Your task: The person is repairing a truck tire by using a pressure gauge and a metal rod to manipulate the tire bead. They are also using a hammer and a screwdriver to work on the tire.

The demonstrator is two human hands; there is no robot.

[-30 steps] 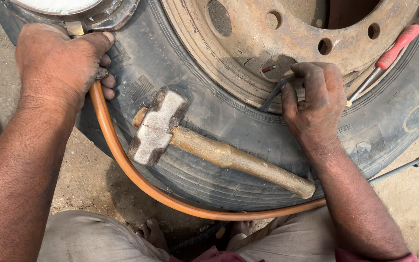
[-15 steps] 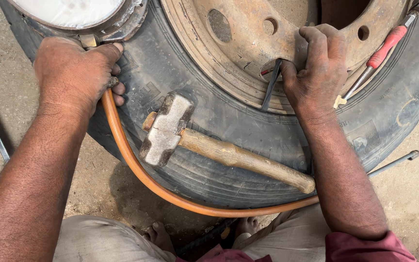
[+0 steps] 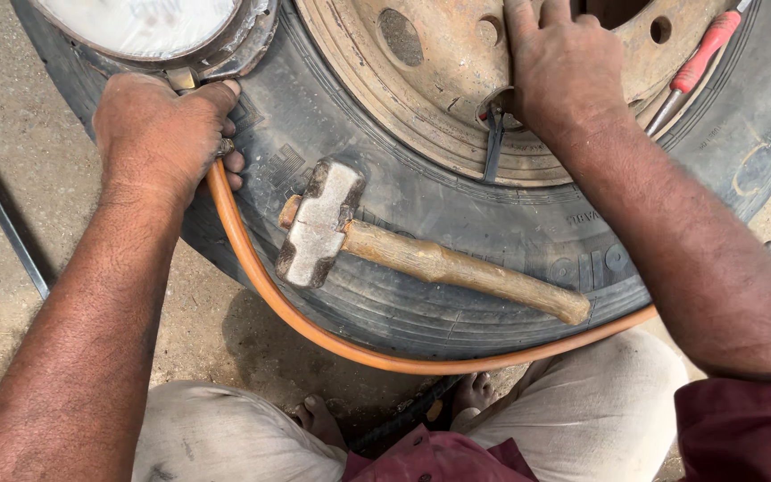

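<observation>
A large black tyre (image 3: 421,259) on a rusty steel rim (image 3: 403,98) lies flat before me. My left hand (image 3: 158,134) grips the end of an orange air hose (image 3: 252,277) at the base of a round white gauge (image 3: 145,22) on the tyre's left side. My right hand (image 3: 559,62) rests on the rim, fingers pressed down over the dark valve stem (image 3: 494,143). A short sledgehammer (image 3: 323,223) with a wooden handle (image 3: 466,272) lies loose on the sidewall between my arms.
A red-handled screwdriver (image 3: 698,58) lies across the rim at the upper right. The orange hose loops around the tyre's near edge. My knees and bare feet (image 3: 475,393) are just below the tyre. A thin metal rod (image 3: 2,214) lies on the sandy ground at left.
My right hand has moved up from the sidewall onto the rim over the valve stem. The left hand keeps its hold on the hose end.
</observation>
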